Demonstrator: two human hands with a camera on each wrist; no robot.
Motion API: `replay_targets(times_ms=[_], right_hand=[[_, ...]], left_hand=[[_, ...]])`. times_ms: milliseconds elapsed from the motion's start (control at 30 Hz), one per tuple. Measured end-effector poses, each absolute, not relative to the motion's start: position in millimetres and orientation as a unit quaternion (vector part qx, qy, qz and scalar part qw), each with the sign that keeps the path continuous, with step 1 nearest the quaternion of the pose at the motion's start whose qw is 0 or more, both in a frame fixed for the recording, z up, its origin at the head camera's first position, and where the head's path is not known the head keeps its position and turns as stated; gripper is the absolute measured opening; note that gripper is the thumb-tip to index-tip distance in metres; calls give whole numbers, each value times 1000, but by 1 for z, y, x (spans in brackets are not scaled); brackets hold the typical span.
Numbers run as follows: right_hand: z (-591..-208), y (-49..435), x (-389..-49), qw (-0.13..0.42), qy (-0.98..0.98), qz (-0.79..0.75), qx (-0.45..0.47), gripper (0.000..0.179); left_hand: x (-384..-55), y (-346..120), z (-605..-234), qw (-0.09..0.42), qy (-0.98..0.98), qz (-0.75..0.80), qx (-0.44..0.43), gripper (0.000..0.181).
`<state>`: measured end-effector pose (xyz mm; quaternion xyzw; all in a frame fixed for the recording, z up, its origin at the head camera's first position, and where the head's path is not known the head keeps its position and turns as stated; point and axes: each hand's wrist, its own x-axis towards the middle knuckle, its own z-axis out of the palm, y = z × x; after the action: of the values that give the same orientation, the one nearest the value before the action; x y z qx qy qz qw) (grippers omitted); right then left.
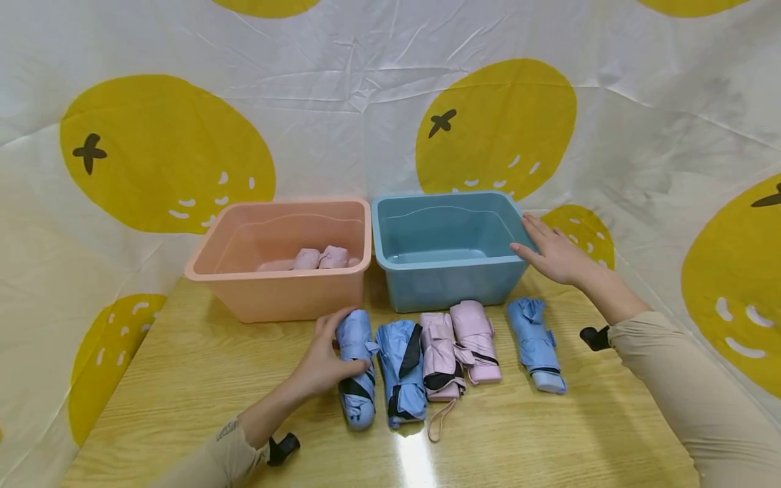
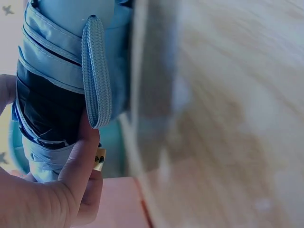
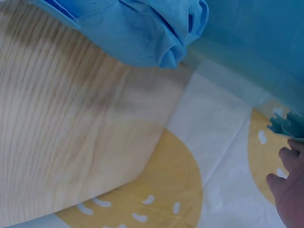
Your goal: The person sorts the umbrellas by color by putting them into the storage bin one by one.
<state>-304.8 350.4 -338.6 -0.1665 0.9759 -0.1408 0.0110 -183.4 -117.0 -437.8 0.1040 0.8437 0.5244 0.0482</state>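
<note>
My left hand (image 1: 323, 356) grips the leftmost folded umbrella (image 1: 356, 369), blue with a black patch, fingers at its far end and thumb across its side. In the left wrist view, a woven wrist loop (image 2: 96, 71) hangs from this umbrella (image 2: 50, 104). My right hand (image 1: 558, 252) rests with extended fingers on the right rim of the blue bin (image 1: 451, 278). Between the hands lie another blue umbrella (image 1: 403, 373) and two pink umbrellas (image 1: 441, 356), (image 1: 476, 339). Below the right hand lies one more blue umbrella (image 1: 537, 346).
Left of the blue bin stands a peach bin (image 1: 277, 295) with two pink umbrellas (image 1: 333, 257) inside. Both bins stand at the back of the wooden table (image 1: 244, 369). Behind them hangs a white cloth (image 1: 342, 102) with yellow fruit prints.
</note>
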Motion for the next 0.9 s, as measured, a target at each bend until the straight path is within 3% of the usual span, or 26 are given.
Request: replay_targets(times_ms=[467,900], right_hand=[[-339,350,-305,10,976,-142,-165,84],[-339,349,-304,11,976,-144,-163,83]], left_hand=[[-188,-104,-366,-57,802,576,148,96],[-249,-68,-290,-141,738,632,190,92]])
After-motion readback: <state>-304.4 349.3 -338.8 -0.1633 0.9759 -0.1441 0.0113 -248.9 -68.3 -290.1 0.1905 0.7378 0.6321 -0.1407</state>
